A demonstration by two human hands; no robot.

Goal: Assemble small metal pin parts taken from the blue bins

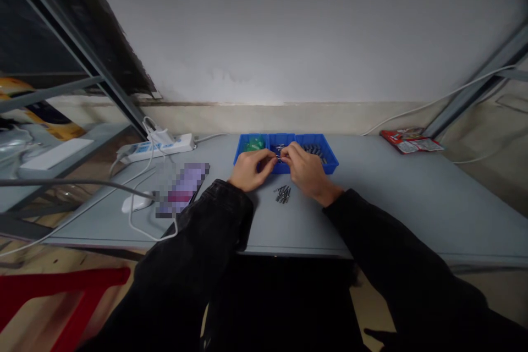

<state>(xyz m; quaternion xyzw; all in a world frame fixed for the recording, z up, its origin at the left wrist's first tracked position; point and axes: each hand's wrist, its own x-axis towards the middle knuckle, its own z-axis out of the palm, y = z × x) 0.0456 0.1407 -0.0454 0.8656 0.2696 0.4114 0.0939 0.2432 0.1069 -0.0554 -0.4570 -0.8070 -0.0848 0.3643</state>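
Note:
My left hand [251, 169] and my right hand [304, 169] meet fingertip to fingertip over the front of the blue bins. Both are closed in a pinch, with a small shiny metal piece [279, 158] between them, too small to make out fully. Behind the fingers, the middle blue bin [282, 137] holds thin metal pins. The left blue bin [240, 149] contains something green and glossy, perhaps in a bag. Dark metal cylinders [314, 150] lie in the right blue bin [331, 158], partly hidden by my right hand. Nearer me, a small pile of metal pins [282, 194] rests on the table.
A white power strip [165, 147] with cables stands at the table's back left. In front of it lie a phone [185, 187], pixelated, and a white mouse-like object [137, 202]. A red packet [410, 141] is at the back right. Below left is a red stool [61, 291].

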